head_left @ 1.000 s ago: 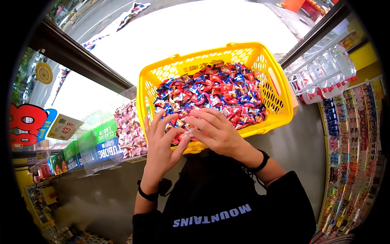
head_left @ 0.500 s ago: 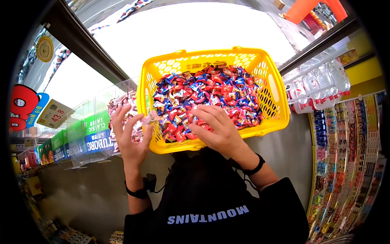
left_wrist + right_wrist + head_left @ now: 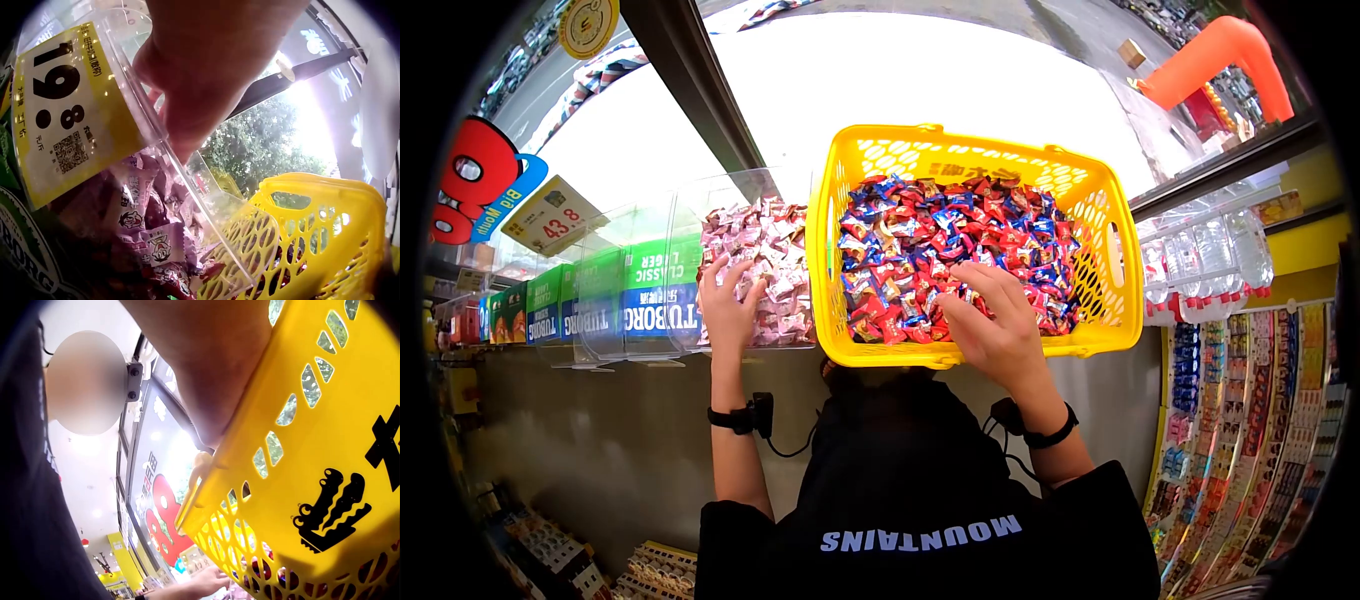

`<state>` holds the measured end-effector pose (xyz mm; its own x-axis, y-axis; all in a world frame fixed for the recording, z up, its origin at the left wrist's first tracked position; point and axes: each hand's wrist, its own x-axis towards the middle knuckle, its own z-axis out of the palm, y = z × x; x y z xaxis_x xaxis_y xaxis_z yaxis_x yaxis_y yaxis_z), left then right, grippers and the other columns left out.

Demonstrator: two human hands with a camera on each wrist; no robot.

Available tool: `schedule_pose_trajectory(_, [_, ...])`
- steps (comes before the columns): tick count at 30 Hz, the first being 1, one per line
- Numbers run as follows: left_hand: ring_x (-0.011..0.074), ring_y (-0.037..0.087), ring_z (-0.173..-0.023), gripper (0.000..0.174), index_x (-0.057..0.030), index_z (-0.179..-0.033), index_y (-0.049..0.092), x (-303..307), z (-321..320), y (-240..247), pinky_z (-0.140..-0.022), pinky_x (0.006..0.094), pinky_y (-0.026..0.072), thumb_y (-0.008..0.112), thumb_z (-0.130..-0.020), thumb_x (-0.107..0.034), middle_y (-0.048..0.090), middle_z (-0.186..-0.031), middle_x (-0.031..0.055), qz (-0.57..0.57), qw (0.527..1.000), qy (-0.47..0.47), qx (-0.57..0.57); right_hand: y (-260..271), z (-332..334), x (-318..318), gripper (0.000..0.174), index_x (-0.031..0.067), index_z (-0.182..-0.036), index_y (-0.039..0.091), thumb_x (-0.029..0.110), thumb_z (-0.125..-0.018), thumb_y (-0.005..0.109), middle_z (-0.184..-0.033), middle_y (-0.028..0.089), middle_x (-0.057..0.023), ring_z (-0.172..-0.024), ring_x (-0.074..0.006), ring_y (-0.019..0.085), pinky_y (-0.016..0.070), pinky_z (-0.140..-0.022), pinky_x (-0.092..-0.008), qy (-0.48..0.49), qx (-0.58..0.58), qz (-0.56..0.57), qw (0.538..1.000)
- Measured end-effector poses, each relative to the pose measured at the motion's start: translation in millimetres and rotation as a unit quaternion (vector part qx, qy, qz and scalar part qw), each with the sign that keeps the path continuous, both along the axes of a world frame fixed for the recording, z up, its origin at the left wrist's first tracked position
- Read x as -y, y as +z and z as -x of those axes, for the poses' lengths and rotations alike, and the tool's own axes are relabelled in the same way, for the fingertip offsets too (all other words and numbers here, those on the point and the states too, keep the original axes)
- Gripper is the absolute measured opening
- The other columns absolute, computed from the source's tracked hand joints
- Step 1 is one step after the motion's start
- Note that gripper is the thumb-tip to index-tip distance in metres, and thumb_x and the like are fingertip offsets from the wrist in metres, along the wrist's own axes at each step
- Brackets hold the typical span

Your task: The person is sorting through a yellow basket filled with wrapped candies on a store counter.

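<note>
My left hand (image 3: 730, 308) is over the clear bin of pink-wrapped candies (image 3: 775, 255), its fingers spread and loosely bent above the near left part of the pile. No candy shows between its fingers. In the left wrist view this hand (image 3: 206, 69) reaches over the bin's clear wall, its fingertips mostly hidden. My right hand (image 3: 997, 335) is above the near side of the yellow basket (image 3: 1130, 270), fingers loosely bent over the red and blue wrapped candies (image 3: 960, 235). In the right wrist view, the basket wall (image 3: 281, 481) hides that hand's fingers.
Green and blue beer boxes (image 3: 660, 285) stand left of the bin. A price tag (image 3: 75, 119) hangs on the bin's front. Bottled water (image 3: 1200, 250) is right of the basket, with packed shelves (image 3: 1250, 430) nearer. A dark window frame (image 3: 700, 90) rises behind the bin.
My left hand pinched a pink candy over the basket's left side, then moved left to the pink candy bin. My right hand stays over the basket. The view has shifted left.
</note>
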<state>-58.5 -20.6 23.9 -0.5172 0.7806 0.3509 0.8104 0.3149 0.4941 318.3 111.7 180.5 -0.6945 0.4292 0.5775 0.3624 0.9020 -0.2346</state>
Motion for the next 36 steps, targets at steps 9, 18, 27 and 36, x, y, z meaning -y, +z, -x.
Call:
schedule_pose_trajectory(9, [0.0436, 0.039, -0.152, 0.066, -0.0204, -0.154, 0.058, -10, -6, -17, -0.125, 0.0635, 0.0255, 0.074, -0.096, -0.047, 0.046, -0.163, 0.0186, 0.049, 0.994, -0.092, -0.035, -4, 0, 3, 0.032, 0.0078, -0.11, 0.076, 0.0, -0.08, 0.079, -0.128, 0.07, -0.0115, -0.121, -0.0339, 0.066, 0.0558, -0.103, -0.047, -0.045, 0.002, -0.007, 0.999])
schedule_pose_trajectory(18, [0.0416, 0.026, -0.162, 0.088, -0.0316, -0.165, 0.045, -41, 17, -31, -0.126, 0.074, 0.0151, 0.072, -0.088, -0.066, 0.031, -0.176, 0.0101, 0.215, 0.959, -0.152, -0.102, -4, 0, 7, 0.026, 0.007, -0.107, 0.077, 0.003, -0.082, 0.081, -0.123, 0.071, -0.0121, -0.115, -0.0338, 0.067, 0.0562, -0.099, -0.0457, -0.093, 0.007, 0.002, 0.996])
schedule_pose_trajectory(27, [0.0433, 0.02, -0.164, 0.084, -0.0252, -0.166, 0.042, -29, 12, -1, -0.128, 0.0704, 0.014, 0.067, -0.096, -0.064, 0.029, -0.177, 0.0122, 0.213, 0.957, -0.15, -0.127, 34, -25, -10, 0.019, 0.0108, -0.106, 0.075, 0.012, -0.088, 0.081, -0.123, 0.07, -0.0105, -0.111, -0.0337, 0.068, 0.0542, -0.098, -0.0467, -0.16, 0.069, -0.019, 0.985])
schedule_pose_trajectory(36, [0.0453, 0.035, -0.157, 0.067, -0.0149, -0.157, 0.053, -13, -22, 74, -0.128, 0.0641, 0.0211, 0.076, -0.097, -0.035, 0.043, -0.168, 0.019, -0.009, 0.976, -0.21, -0.05, 55, -36, -107, 0.017, 0.0101, -0.103, 0.081, 0.022, -0.093, 0.075, -0.127, 0.071, -0.0142, -0.122, -0.036, 0.067, 0.0532, -0.106, -0.0465, -0.085, 0.335, 0.186, 0.92])
